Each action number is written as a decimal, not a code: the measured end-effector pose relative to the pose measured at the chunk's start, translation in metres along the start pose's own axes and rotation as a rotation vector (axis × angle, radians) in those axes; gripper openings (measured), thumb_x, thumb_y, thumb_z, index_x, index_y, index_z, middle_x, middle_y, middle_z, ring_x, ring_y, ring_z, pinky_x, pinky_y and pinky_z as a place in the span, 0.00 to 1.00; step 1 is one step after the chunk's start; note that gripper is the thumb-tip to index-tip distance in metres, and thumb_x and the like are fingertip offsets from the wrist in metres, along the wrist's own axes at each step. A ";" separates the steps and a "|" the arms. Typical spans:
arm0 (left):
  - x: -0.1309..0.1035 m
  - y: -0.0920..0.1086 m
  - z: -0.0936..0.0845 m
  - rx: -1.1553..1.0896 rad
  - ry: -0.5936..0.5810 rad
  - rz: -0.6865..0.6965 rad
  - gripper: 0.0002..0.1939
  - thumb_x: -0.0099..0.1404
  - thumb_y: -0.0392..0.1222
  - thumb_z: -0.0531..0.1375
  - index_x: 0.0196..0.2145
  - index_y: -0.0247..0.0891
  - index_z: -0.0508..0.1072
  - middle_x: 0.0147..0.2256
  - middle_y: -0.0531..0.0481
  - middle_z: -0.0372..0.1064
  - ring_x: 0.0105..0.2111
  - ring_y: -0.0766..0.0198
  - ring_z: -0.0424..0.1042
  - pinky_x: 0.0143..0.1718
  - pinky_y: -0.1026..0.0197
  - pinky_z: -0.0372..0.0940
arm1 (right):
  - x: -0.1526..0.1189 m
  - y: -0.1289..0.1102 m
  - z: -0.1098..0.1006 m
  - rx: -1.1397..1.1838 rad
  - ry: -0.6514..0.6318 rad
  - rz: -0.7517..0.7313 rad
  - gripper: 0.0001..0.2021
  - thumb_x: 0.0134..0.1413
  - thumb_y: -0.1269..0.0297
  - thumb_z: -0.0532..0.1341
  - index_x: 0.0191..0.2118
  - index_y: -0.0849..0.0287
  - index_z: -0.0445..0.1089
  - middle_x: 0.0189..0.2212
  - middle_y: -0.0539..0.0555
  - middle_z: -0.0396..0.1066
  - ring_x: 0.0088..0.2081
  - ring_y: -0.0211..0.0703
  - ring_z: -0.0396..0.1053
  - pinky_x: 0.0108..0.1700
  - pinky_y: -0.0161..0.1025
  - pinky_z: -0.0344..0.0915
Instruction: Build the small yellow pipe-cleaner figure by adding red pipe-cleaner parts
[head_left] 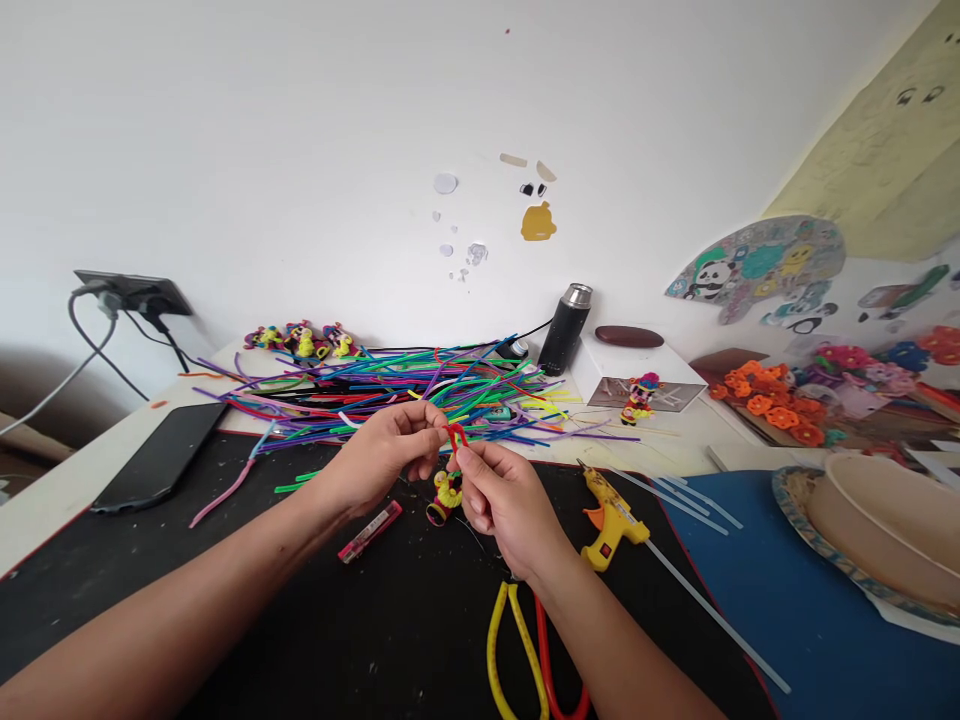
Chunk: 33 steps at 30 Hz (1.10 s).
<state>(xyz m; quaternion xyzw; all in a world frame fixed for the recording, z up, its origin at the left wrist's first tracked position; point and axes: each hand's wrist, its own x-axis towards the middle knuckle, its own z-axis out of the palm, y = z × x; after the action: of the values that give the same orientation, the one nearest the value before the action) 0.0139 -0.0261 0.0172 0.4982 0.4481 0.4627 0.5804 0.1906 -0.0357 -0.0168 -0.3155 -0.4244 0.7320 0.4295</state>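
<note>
Between my two hands is a short red pipe cleaner [455,432], bent into a small arch. My left hand [397,445] pinches one end of it with thumb and fingertips. The other end sits in the pinch of my right hand [504,500]. Just below the hands, on the black mat [300,610], stands a small yellow and dark red pipe-cleaner figure [444,497], partly covered by my right fingers. A pink, narrow case [370,532] lies left of the figure. Scissors with yellow and red handles [517,650] lie partly under my right forearm.
A heap of coloured pipe cleaners [405,385] spreads behind my hands. The yellow glue gun [613,520] with its long glue stick lies to the right. Around these are a phone [159,455], a black flask [566,330], several finished figures [304,340] and a round bowl [892,530].
</note>
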 end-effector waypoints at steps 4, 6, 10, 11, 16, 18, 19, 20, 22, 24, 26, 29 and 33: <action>0.000 0.002 -0.002 -0.039 0.061 0.032 0.15 0.57 0.47 0.71 0.32 0.38 0.71 0.20 0.59 0.64 0.18 0.71 0.60 0.22 0.67 0.55 | -0.002 0.001 0.002 -0.023 -0.026 0.006 0.21 0.54 0.46 0.72 0.33 0.61 0.75 0.15 0.41 0.57 0.15 0.28 0.50 0.19 0.31 0.42; 0.000 0.004 -0.002 -0.033 0.051 0.033 0.15 0.57 0.48 0.71 0.32 0.38 0.71 0.20 0.59 0.64 0.18 0.71 0.60 0.21 0.67 0.55 | -0.002 0.001 0.003 -0.002 -0.022 0.009 0.20 0.54 0.46 0.72 0.33 0.61 0.75 0.15 0.41 0.57 0.15 0.28 0.50 0.18 0.31 0.41; -0.001 0.004 -0.001 -0.021 0.014 0.020 0.16 0.57 0.49 0.71 0.32 0.39 0.71 0.21 0.59 0.65 0.17 0.70 0.60 0.21 0.66 0.56 | -0.001 0.000 0.003 0.075 0.041 -0.004 0.20 0.53 0.46 0.73 0.34 0.61 0.75 0.15 0.41 0.57 0.15 0.28 0.51 0.18 0.31 0.39; -0.001 0.003 0.000 -0.014 0.010 0.022 0.16 0.57 0.50 0.72 0.33 0.39 0.71 0.21 0.59 0.65 0.18 0.71 0.60 0.22 0.66 0.56 | -0.001 0.000 0.003 0.088 0.051 -0.006 0.20 0.53 0.46 0.73 0.35 0.61 0.75 0.15 0.41 0.57 0.15 0.28 0.51 0.18 0.31 0.39; -0.002 -0.002 0.004 0.024 -0.026 0.017 0.17 0.58 0.51 0.72 0.33 0.38 0.72 0.24 0.57 0.68 0.20 0.70 0.62 0.23 0.66 0.57 | 0.000 0.000 0.001 0.114 0.027 0.016 0.20 0.53 0.47 0.74 0.35 0.60 0.73 0.16 0.41 0.59 0.15 0.28 0.51 0.18 0.30 0.38; -0.004 -0.002 0.004 0.031 -0.044 0.022 0.17 0.60 0.51 0.72 0.33 0.38 0.72 0.25 0.56 0.68 0.20 0.70 0.63 0.23 0.66 0.57 | 0.000 0.000 0.001 0.116 0.012 0.030 0.21 0.52 0.47 0.74 0.35 0.59 0.72 0.16 0.41 0.59 0.15 0.28 0.51 0.18 0.30 0.38; -0.004 -0.002 0.004 0.030 -0.047 0.024 0.17 0.60 0.51 0.72 0.32 0.38 0.72 0.24 0.56 0.68 0.20 0.70 0.64 0.23 0.66 0.58 | 0.000 0.000 0.001 0.118 0.013 0.033 0.21 0.52 0.47 0.74 0.35 0.59 0.71 0.17 0.41 0.59 0.15 0.28 0.51 0.18 0.30 0.39; -0.005 -0.001 0.004 0.027 -0.046 0.027 0.16 0.60 0.51 0.72 0.32 0.38 0.72 0.24 0.57 0.68 0.20 0.70 0.63 0.23 0.66 0.58 | 0.000 0.000 0.001 0.119 0.017 0.035 0.21 0.51 0.47 0.75 0.35 0.59 0.71 0.16 0.40 0.59 0.15 0.28 0.51 0.18 0.30 0.39; -0.006 0.000 0.004 0.025 -0.037 0.027 0.16 0.59 0.50 0.72 0.32 0.38 0.72 0.22 0.58 0.67 0.20 0.70 0.63 0.23 0.66 0.58 | 0.000 0.000 0.002 0.123 0.037 0.034 0.22 0.50 0.47 0.75 0.36 0.58 0.70 0.17 0.40 0.59 0.15 0.28 0.51 0.18 0.30 0.39; -0.006 0.002 0.004 0.031 -0.031 0.024 0.16 0.59 0.50 0.72 0.32 0.38 0.72 0.21 0.58 0.66 0.19 0.70 0.63 0.23 0.66 0.59 | 0.000 -0.002 0.002 0.123 0.050 0.032 0.23 0.49 0.47 0.76 0.37 0.58 0.70 0.17 0.40 0.59 0.15 0.28 0.51 0.18 0.30 0.38; -0.006 0.002 0.005 0.040 -0.037 0.015 0.16 0.59 0.51 0.72 0.32 0.38 0.72 0.21 0.58 0.66 0.19 0.69 0.62 0.23 0.65 0.59 | -0.001 -0.003 0.003 0.116 0.043 0.037 0.23 0.49 0.46 0.76 0.38 0.58 0.70 0.17 0.40 0.59 0.15 0.28 0.50 0.18 0.30 0.38; -0.005 0.000 0.005 0.049 -0.050 0.008 0.17 0.58 0.52 0.72 0.31 0.38 0.72 0.22 0.57 0.67 0.20 0.70 0.62 0.23 0.65 0.58 | -0.001 -0.003 0.003 0.101 0.020 0.045 0.22 0.49 0.47 0.76 0.36 0.58 0.70 0.16 0.40 0.59 0.15 0.28 0.50 0.18 0.31 0.38; -0.005 -0.004 0.004 0.056 -0.063 0.003 0.17 0.59 0.52 0.72 0.32 0.38 0.72 0.24 0.57 0.67 0.20 0.70 0.62 0.23 0.66 0.56 | -0.001 -0.002 0.004 0.097 0.007 0.048 0.22 0.48 0.48 0.76 0.33 0.58 0.69 0.16 0.40 0.58 0.15 0.28 0.50 0.18 0.31 0.38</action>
<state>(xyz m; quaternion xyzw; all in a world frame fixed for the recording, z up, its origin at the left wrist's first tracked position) 0.0171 -0.0318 0.0142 0.5290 0.4418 0.4351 0.5794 0.1889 -0.0378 -0.0131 -0.3073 -0.3792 0.7607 0.4279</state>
